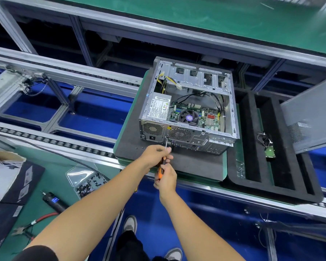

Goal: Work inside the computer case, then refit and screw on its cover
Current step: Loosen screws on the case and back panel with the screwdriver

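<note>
The open computer case (231, 113) lies on its side on a black foam pad (132, 136), with its motherboard, fan and power supply showing. An orange-and-black screwdriver (163, 161) points at the case's rear panel, its tip touching near the round fan grille. My left hand (155, 154) pinches the shaft and the upper grip. My right hand (167, 178) grips the orange handle lower down. The grey cover panel (312, 113) leans at the right, off the case.
A black foam tray (252, 151) right of the case holds a hard drive (270, 152) with cables and a small bag of screws. On the green bench at left lie a clear box of screws (87, 182), an electric screwdriver (55, 201), pliers and cardboard boxes. Conveyor rails run behind.
</note>
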`<state>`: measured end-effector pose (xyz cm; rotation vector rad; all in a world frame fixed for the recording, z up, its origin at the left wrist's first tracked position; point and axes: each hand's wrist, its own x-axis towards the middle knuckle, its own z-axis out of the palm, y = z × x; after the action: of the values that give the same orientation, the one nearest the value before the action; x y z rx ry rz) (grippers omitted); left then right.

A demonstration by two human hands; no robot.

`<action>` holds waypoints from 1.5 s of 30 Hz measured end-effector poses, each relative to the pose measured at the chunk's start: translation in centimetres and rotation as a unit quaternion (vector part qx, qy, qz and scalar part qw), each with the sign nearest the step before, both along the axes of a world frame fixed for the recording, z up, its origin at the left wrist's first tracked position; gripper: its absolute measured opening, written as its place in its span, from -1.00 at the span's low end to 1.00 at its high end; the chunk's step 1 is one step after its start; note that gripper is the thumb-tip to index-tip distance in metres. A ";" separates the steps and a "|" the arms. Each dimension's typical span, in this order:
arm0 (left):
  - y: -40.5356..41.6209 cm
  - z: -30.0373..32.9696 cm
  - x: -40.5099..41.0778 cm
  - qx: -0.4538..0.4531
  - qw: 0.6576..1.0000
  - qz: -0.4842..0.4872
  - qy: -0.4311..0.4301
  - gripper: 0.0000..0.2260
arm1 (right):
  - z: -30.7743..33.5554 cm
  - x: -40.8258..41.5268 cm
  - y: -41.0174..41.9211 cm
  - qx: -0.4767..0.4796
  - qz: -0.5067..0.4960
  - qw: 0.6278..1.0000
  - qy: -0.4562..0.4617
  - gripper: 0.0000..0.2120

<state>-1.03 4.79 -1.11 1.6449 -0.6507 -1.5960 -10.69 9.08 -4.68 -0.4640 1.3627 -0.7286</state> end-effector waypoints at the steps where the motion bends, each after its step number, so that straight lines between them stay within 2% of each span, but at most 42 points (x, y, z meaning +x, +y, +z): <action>1: 0.1 0.2 0.2 0.004 0.999 -0.007 0.039 -0.81 | 0.0 0.0 0.0 0.031 -0.017 0.998 -0.056 -0.73; 3: 0.4 0.4 0.6 0.003 0.998 -0.024 0.064 -0.80 | -0.3 0.1 0.0 0.059 -0.048 0.987 -0.144 -0.70; 5: 0.4 0.3 0.7 0.001 0.999 -0.014 0.043 -0.79 | 0.0 0.3 -0.1 0.069 -0.051 0.982 -0.171 -0.75; 7: 0.0 0.3 0.5 0.008 0.999 0.025 0.029 -0.76 | 0.4 0.1 -0.1 0.049 -0.016 0.993 -0.107 -0.85; 10: -0.8 -0.1 0.4 0.018 0.997 0.042 -0.063 -0.68 | -0.1 -0.7 0.0 -0.051 0.077 0.993 0.076 -0.82; 12: -1.1 -0.1 0.1 0.014 0.993 0.048 -0.108 -0.68 | 0.2 -0.6 -0.1 -0.084 0.084 0.988 0.094 -0.79; 14: -1.1 -0.2 -0.3 -0.002 0.992 0.046 -0.115 -0.71 | 0.7 -0.2 -0.5 -0.049 0.058 0.996 0.050 -0.77; 17: -0.5 -0.2 -0.2 0.005 0.999 0.036 -0.012 -0.82 | 0.9 0.0 -1.0 0.030 0.024 0.997 -0.064 -0.76; 19: 0.1 -0.4 0.3 0.009 0.999 -0.005 0.034 -0.81 | 0.6 -0.3 -1.0 0.045 0.017 0.992 -0.121 -0.71; 23: -0.5 -0.5 0.6 -0.002 1.000 -0.011 -0.004 -0.81 | 0.7 -1.1 -1.2 0.058 0.011 0.986 -0.155 -0.70; 28: -1.1 -0.7 0.0 -0.007 0.998 -0.006 -0.058 -0.84 | 0.9 -2.0 -1.5 0.034 0.090 0.995 -0.018 -0.79; 31: -0.5 -0.8 -0.6 -0.017 0.998 -0.019 -0.061 -0.86 | 1.3 -3.0 -1.7 -0.027 0.160 0.985 0.065 -0.83; 33: -0.3 -0.7 -1.4 -0.027 0.996 -0.045 -0.068 -0.89 | 1.4 -4.3 -1.6 -0.078 0.218 0.963 0.134 -0.85; 36: -0.2 -0.3 -3.4 -0.059 0.992 -0.067 -0.091 -0.93 | 0.8 -7.3 -1.6 -0.133 0.280 0.904 0.294 -0.86; 38: -0.6 0.1 -5.6 -0.088 0.990 -0.086 -0.073 -0.94 | 0.5 -9.8 -2.0 -0.168 0.264 0.870 0.381 -0.95; 41: -1.6 0.4 -9.7 -0.134 0.980 -0.129 -0.066 -0.94 | 0.7 -14.1 -3.2 -0.231 0.211 0.833 0.457 -0.89; 45: -3.3 0.9 -15.1 -0.164 0.951 -0.227 -0.127 -0.83 | 1.3 -20.5 -5.9 -0.269 0.120 0.814 0.500 -0.86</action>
<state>-16.11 1.45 -0.16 1.5271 -1.4347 -1.4812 -31.18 3.21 -3.35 -1.6179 1.9960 -0.6623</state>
